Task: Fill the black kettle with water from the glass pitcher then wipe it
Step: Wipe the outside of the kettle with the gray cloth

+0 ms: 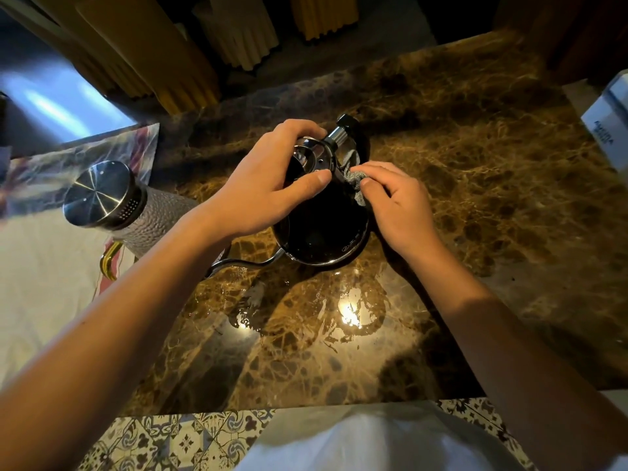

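The black kettle (323,232) stands on the brown marble counter (475,198), its thin gooseneck spout (244,263) pointing toward the left and near side. My left hand (268,185) grips the kettle's top around the shiny lid. My right hand (390,202) presses a small grey cloth (356,181) against the kettle's right upper side, below the handle (341,130). The glass pitcher (136,212), textured with a steel lid and a gold handle, stands at the left, untouched.
Spilled water (251,311) shines on the counter in front of the kettle. A white cloth (44,277) lies under the pitcher at the left. A white box (608,127) sits at the far right edge. Yellow curtains (170,62) hang behind the counter.
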A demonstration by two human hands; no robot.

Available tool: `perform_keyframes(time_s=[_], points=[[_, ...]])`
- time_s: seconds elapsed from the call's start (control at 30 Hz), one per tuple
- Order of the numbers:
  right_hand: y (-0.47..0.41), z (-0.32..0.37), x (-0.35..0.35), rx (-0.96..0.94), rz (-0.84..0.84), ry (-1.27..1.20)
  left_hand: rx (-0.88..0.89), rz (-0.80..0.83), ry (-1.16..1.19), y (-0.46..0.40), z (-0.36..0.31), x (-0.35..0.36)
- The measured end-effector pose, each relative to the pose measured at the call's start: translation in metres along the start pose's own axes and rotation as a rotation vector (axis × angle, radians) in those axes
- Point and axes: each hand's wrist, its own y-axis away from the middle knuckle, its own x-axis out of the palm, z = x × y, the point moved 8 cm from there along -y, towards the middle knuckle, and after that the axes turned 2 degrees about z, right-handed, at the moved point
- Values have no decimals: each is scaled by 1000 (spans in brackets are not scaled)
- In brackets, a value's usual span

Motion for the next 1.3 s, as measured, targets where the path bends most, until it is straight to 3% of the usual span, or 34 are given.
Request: perform_keyframes(time_s=[0.23,0.47,0.6,0.73,0.97,1.17,1.3], points=[[2,16,4,-36,3,-110,12,-14,17,0,1,-3],[-8,-6,0,20,84,124,-14,52,29,0,-2,-2],[-1,-32,13,173,172,309,3,151,71,0,0,-2],[22,-38,12,351,93,116,6,189,81,1,2,-1],[43,-36,2,240,144,455,-49,54,-72,6,1,-2],[29,-19,-15,183,-23,256,-110,-71,-261,8,-2,-1],[40,-19,-4,211,-8,206,-90,-111,-236,9,-5,0]])
